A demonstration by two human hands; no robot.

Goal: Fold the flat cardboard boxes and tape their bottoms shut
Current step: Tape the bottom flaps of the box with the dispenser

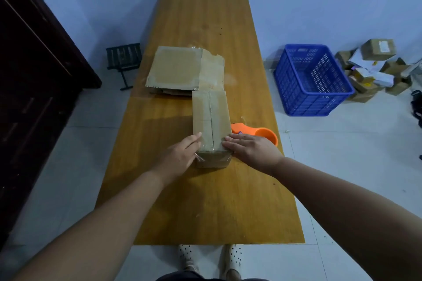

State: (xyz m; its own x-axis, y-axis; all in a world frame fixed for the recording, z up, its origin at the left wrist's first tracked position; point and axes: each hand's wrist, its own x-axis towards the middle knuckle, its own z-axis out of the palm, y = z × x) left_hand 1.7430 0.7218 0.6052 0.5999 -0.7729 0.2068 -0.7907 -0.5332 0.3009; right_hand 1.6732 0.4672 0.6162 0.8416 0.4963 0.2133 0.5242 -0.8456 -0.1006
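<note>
A folded cardboard box (211, 118) stands on the wooden bench (205, 201), its taped flaps facing up with the seam running away from the person. Both hands lie flat and spread on the near end of the box: the left hand (180, 155) presses the left edge of the top, fingers extended over the tape, and the right hand (251, 148) rests palm down on the right edge. Neither hand grips anything. A loose end of clear tape (198, 157) curls off the near left corner by the left hand. An orange tape dispenser (258, 133) lies on the bench just beside the box on its right, partly behind the right hand. Further back, touching the far end of the box, lies a stack of flat cardboard boxes (182, 68). On the floor to the right sits a blue plastic crate (312, 80), with a pile of small parcels (374, 68) beyond it
</note>
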